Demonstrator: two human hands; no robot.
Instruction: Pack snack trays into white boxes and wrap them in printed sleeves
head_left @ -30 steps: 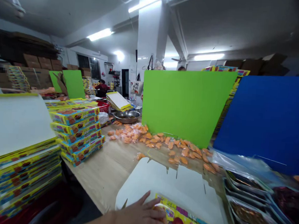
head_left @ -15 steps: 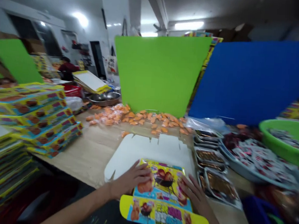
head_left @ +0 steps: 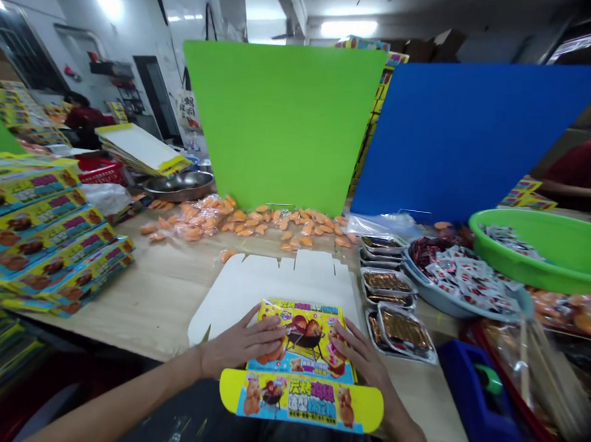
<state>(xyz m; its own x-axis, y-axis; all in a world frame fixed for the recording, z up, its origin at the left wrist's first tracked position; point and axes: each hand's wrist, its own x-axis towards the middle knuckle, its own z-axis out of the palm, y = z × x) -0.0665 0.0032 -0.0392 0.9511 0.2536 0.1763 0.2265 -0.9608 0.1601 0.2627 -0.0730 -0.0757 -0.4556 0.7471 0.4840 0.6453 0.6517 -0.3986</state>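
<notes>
A printed yellow and blue carton (head_left: 299, 368) lies face up before me, with a long rounded yellow flap (head_left: 302, 401) at its near side, beyond the table's edge. My left hand (head_left: 241, 341) holds the carton's left side, its fingers laid over the top panel. On the right side my right hand (head_left: 362, 358) holds it in the same way, fingers slightly spread. Both thumbs are hidden. White, unprinted flat cardboard (head_left: 271, 283) lies under the carton's far part and reaches out behind it.
Printed cartons (head_left: 49, 226) are stacked at left. Orange wrapped pieces (head_left: 255, 220) lie along the green panel (head_left: 281, 127). Right are sealed trays (head_left: 404, 328), a blue basin of sachets (head_left: 472, 278), a green basin (head_left: 544, 249) and a blue tape dispenser (head_left: 479, 405). Other people work further off.
My view has turned right, so the scene sits further left. Both hands stay on the carton's sides. The near flap now appears narrower and more level.
</notes>
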